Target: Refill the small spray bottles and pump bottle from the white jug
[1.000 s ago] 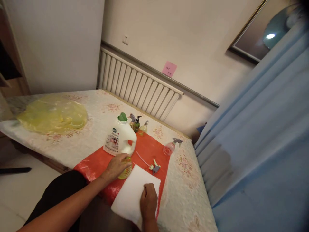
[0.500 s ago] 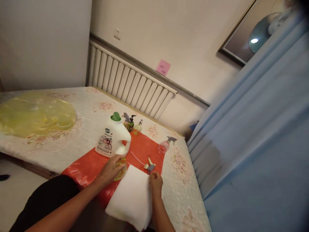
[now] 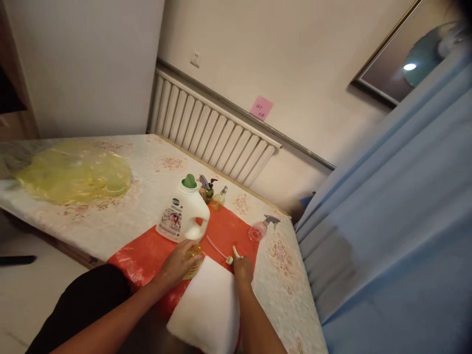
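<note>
My left hand (image 3: 180, 260) is wrapped around a yellowish clear bottle (image 3: 194, 265) that stands on the red plastic sheet (image 3: 147, 250). My right hand (image 3: 244, 270) is closed on a trigger spray head (image 3: 236, 253), and its thin dip tube (image 3: 217, 246) points away over the red sheet. The fingertips of that hand are partly hidden. Between my forearms lies a white cloth (image 3: 208, 305). Just beyond my left hand stands a large white detergent jug (image 3: 186, 211) with a green spout (image 3: 190, 181).
Several small bottles (image 3: 217, 199) stand behind the jug. A pink spray bottle (image 3: 257, 231) is at the right edge of the red sheet. A yellow plastic bag (image 3: 73, 172) lies at far left on the flowered cover (image 3: 143, 172). A blue curtain (image 3: 387, 211) hangs at right.
My right hand has moved from the cloth's edge forward onto the spray head. My left hand stays on the bottle. The whole view has shifted slightly.
</note>
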The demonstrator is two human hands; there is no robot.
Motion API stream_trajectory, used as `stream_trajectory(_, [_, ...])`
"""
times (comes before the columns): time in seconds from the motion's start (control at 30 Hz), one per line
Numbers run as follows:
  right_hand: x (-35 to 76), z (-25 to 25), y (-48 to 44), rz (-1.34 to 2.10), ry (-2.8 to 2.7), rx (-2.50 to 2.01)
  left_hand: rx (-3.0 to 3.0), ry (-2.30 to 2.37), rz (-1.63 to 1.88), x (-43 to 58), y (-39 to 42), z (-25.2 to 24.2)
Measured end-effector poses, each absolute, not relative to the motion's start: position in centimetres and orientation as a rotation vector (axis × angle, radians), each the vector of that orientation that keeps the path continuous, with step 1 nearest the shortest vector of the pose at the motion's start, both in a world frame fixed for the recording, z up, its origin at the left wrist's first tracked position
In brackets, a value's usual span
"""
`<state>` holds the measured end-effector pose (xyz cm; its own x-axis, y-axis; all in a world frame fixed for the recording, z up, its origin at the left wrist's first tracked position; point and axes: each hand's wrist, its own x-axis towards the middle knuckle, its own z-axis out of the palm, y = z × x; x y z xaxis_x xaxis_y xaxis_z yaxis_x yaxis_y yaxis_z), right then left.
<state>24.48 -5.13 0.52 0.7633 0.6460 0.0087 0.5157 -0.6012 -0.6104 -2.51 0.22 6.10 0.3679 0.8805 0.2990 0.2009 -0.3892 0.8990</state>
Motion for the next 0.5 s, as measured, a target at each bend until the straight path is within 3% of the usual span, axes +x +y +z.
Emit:
stream_trajectory(0.3, [25.7,1.1,-3.7,0.527,-0.737,-2.414,1.853,0.961,1.052,-2.6,0.1,6.0])
stream_trajectory(0.5, [26.4,1.7,-3.0,0.320,-0.820,-2.315,1.853,0.956,1.063,-2.8,-0.2,6.3])
